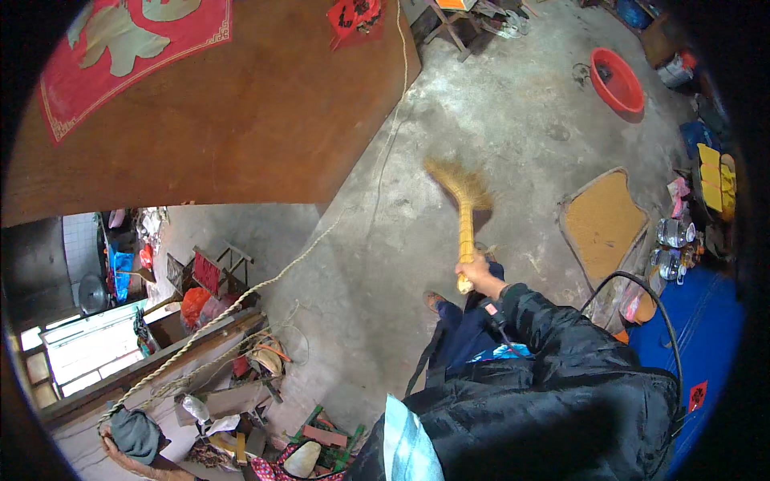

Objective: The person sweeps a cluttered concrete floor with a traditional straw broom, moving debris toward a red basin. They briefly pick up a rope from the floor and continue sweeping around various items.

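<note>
My right hand, at the end of a black sleeve, is wrapped around the lower end of the handle of a yellow straw broom. The broom points away from my body. Its bristles fan out at or just above the grey concrete floor and look slightly blurred. One brown shoe shows beside the broom's near end, while the other foot is partly hidden behind my hand. My left hand is out of view; a light blue cloth and my black jacket fill the bottom.
A brown wooden panel stands at upper left. A twisted rope crosses the room on the left. At right are a red basin, a tan mat and plastic bottles. Clutter lies at lower left.
</note>
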A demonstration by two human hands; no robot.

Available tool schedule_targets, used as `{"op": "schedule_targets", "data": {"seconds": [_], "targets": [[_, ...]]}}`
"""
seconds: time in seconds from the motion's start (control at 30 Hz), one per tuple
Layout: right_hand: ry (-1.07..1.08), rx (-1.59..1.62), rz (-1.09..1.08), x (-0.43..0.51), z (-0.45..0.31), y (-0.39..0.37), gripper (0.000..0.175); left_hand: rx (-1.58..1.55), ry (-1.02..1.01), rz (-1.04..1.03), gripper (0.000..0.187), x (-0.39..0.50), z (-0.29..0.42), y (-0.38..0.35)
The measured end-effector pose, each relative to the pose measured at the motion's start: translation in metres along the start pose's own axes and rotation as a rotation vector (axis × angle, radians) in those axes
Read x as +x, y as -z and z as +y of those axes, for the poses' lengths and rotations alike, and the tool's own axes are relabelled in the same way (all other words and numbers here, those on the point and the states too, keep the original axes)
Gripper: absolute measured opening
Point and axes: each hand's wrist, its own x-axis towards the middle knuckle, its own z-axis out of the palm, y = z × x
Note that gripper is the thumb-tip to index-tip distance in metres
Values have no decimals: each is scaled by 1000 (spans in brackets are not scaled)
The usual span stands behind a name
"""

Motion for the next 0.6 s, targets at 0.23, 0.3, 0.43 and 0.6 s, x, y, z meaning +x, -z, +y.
{"op": "schedule_targets", "data": {"seconds": [0.23, 0.3, 0.43, 0.6], "targets": [[33, 280, -427, -44, -43, -3, 49, -16, -5, -11, 47, 14, -10, 3], [99, 313, -471, -50, -47, 16, 51, -21, -6, -11, 47, 17, -12, 6], [270, 131, -372, -61, -36, 80, 65, -10, -14, -8, 48, 20, -13, 15], [166, 180, -178, -44, -25, 146, 60, 12, -13, 1, 49, 13, -12, 21]]}}
